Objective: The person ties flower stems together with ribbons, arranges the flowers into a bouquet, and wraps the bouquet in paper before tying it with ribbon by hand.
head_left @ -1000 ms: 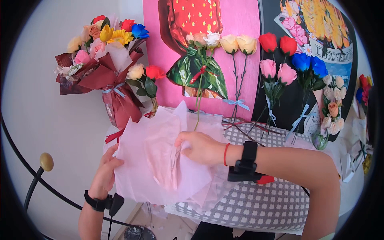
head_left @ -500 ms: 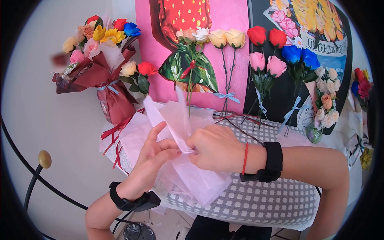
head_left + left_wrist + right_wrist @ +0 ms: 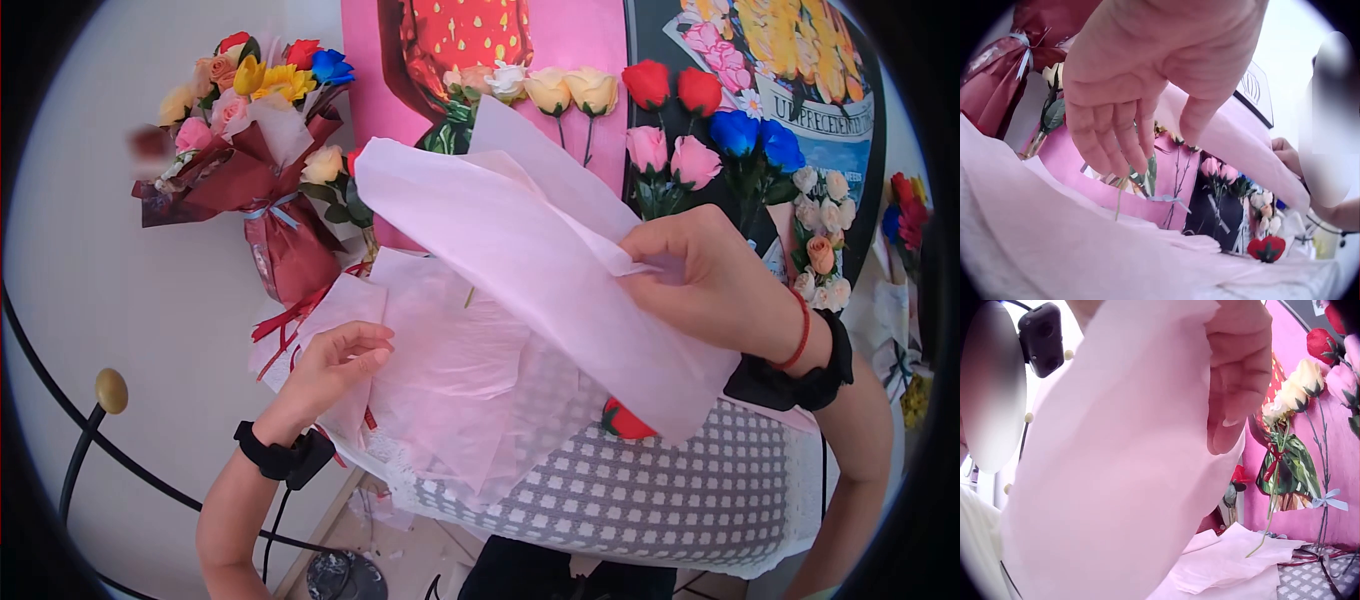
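Observation:
A sheet of pale pink tissue paper [image 3: 520, 230] hangs in the air, its edge pinched by my right hand [image 3: 715, 285] at the right side of the table. In the right wrist view the raised paper [image 3: 1116, 462] covers much of the picture and part of that hand's fingers. Over the table's left side, my left hand [image 3: 335, 365] holds nothing, its fingers loosely bent. More pink tissue sheets [image 3: 450, 385] lie beside it on the patterned cloth. A red rose head [image 3: 628, 420] lies on the cloth, partly covered by the lifted sheet.
A wrapped bouquet [image 3: 285, 235] leans at the back left, with red ribbon [image 3: 290, 325] below it. Cream roses [image 3: 570, 90], red roses [image 3: 672, 88], pink roses [image 3: 672, 155] and blue roses [image 3: 755, 140] stand along the back against posters. The grey-and-white cloth [image 3: 680, 500] covers the table.
Both hands came together at the paper, then parted. My right hand has lifted one sheet up and to the right; my left hand has moved back left, off the paper.

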Tool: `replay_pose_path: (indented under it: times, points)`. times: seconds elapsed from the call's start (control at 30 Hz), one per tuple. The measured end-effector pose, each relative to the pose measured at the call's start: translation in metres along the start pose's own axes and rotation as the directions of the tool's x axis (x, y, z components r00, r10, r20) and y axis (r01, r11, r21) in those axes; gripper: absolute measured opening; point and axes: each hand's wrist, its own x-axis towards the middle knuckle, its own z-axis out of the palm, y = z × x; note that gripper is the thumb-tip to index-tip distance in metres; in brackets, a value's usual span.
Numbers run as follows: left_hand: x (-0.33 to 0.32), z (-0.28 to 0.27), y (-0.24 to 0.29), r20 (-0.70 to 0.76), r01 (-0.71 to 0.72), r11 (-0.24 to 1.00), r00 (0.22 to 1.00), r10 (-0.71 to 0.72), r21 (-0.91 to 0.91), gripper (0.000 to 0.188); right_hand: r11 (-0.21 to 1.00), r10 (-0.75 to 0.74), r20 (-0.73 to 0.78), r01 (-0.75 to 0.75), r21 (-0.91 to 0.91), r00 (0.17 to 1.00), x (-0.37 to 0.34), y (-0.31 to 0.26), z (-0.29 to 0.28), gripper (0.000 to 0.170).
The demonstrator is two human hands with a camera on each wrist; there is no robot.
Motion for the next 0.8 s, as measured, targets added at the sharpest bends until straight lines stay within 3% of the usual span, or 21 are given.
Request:
replay_pose_path:
  times: [0.03,0.1,0.13,0.2,0.23,0.3,0.37,0.43,0.47,0.53,0.63,0.7,0.77,0.8]
  points:
    - [0.001,0.004,0.002,0.008,-0.004,1.000,1.000,0.004,-0.003,0.033,0.999,-0.014,0.000,0.014,0.037,1.000,-0.001,-0.003,0.000,0.014]
    - [0.000,0.013,0.011,0.064,-0.085,0.964,0.993,0.104,-0.253,0.053,0.977,-0.190,-0.041,0.185,-0.104,0.981,0.000,-0.005,0.016,0.009]
    - [-0.002,0.017,0.013,0.070,-0.091,0.963,0.991,0.112,-0.253,0.053,0.970,-0.200,-0.002,0.198,-0.142,0.980,0.003,-0.007,0.026,0.010]
    - [-0.007,0.029,0.012,0.090,-0.049,0.794,0.987,0.130,-0.606,0.070,0.982,-0.180,0.048,0.182,-0.043,0.983,0.009,-0.015,0.053,0.010]
    - [-0.008,0.037,0.015,0.016,-0.097,0.741,0.990,0.143,-0.664,0.074,0.982,-0.181,0.100,0.185,-0.026,0.978,0.014,-0.020,0.065,0.010]
    - [-0.010,0.035,0.012,-0.008,-0.028,0.638,0.999,0.034,-0.770,0.066,0.983,-0.182,0.175,0.179,0.033,0.968,0.023,-0.025,0.090,0.011]
    - [-0.009,0.030,0.007,-0.082,-0.043,0.660,0.996,-0.029,-0.750,0.062,0.981,-0.189,0.194,0.177,0.074,0.963,0.030,-0.024,0.106,0.011]
    - [-0.008,0.022,0.001,-0.164,-0.055,0.681,0.982,-0.096,-0.730,0.059,0.986,-0.114,0.354,0.062,0.155,0.928,0.037,-0.021,0.117,0.014]
    - [-0.008,0.019,-0.003,-0.184,-0.068,0.659,0.977,-0.108,-0.749,0.056,0.986,-0.121,0.353,0.070,0.153,0.928,0.038,-0.018,0.121,0.014]
    - [-0.007,0.012,-0.013,-0.206,-0.085,0.635,0.971,-0.119,-0.768,0.055,0.976,-0.053,0.191,0.010,0.218,0.980,0.040,-0.011,0.124,0.019]
    - [-0.007,0.006,-0.028,-0.219,-0.084,0.641,0.966,-0.134,-0.763,0.053,0.983,-0.006,0.123,-0.017,0.181,0.992,0.057,0.024,0.130,0.026]
    - [-0.008,0.007,-0.035,-0.177,-0.046,0.534,0.964,-0.196,-0.845,0.050,0.988,0.051,0.181,-0.076,0.134,0.982,0.071,0.044,0.123,0.025]
    - [-0.009,0.005,-0.044,-0.170,-0.038,0.544,0.966,-0.195,-0.838,0.050,0.963,0.214,0.265,-0.248,0.102,0.940,0.077,0.057,0.119,0.024]
    - [-0.011,0.002,-0.048,-0.169,-0.030,0.555,0.965,-0.201,-0.831,0.050,0.964,0.214,0.262,-0.247,0.100,0.941,0.081,0.064,0.118,0.024]
